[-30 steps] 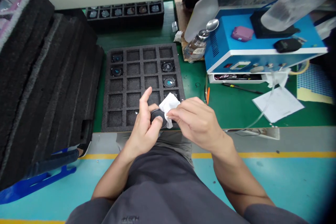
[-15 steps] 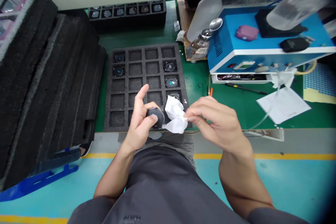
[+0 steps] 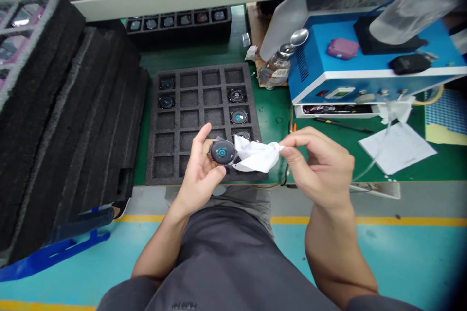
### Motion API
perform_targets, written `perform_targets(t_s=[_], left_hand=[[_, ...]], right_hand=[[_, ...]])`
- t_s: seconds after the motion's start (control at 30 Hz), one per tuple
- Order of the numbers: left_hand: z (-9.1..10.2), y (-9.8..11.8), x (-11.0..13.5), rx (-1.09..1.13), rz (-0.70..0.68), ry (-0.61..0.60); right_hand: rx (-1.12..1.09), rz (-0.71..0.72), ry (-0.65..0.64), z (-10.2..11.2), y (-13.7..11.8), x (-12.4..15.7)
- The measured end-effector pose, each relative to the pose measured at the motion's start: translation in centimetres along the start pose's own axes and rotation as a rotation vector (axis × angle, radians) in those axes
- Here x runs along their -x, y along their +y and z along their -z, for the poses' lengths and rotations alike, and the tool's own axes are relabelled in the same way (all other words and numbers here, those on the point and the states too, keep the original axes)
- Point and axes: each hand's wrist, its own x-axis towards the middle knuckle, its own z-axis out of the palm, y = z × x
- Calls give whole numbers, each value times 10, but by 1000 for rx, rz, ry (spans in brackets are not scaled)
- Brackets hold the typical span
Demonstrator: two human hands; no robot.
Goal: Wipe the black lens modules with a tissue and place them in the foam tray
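My left hand (image 3: 202, 171) holds a round black smartwatch body (image 3: 223, 152) with its lit screen facing up, a blue-green mark glowing on it. The thumb lies at the watch's lower edge and the index finger points up and away. A crumpled white cloth or tissue (image 3: 257, 155) is pinched at its right end by my right hand (image 3: 314, 163); its left end touches the watch's right edge. Below them lies a black foam tray (image 3: 189, 117) with square pockets. More round watches sit in its left column and in its right column, including one with a lit screen (image 3: 239, 117).
Thick black foam trays (image 3: 91, 121) are stacked on the left. Another filled tray (image 3: 178, 29) stands at the back. On the right are a blue machine box (image 3: 328, 82), a glass bottle with a metal top (image 3: 277, 65), a pen (image 3: 343, 125) and white paper (image 3: 397, 148).
My right hand has moved right, drawing the white cloth out longer. The watch has tilted so its lit screen shows, and my left thumb has come off its face.
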Motion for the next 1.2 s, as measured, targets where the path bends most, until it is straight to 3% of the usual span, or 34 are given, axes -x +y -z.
perform_targets(t_s=[0.27, 0.7, 0.9, 1.2], left_hand=[[-9, 9, 0, 252, 291, 149], [-8, 10, 3, 374, 291, 154], [-9, 10, 0, 481, 367, 135], [-14, 7, -5, 733, 445, 297]], right_hand=[[13, -61, 95, 6, 9, 6], [22, -118, 135, 7, 13, 10], [15, -131, 133, 7, 15, 12], [5, -159, 150, 7, 17, 16]])
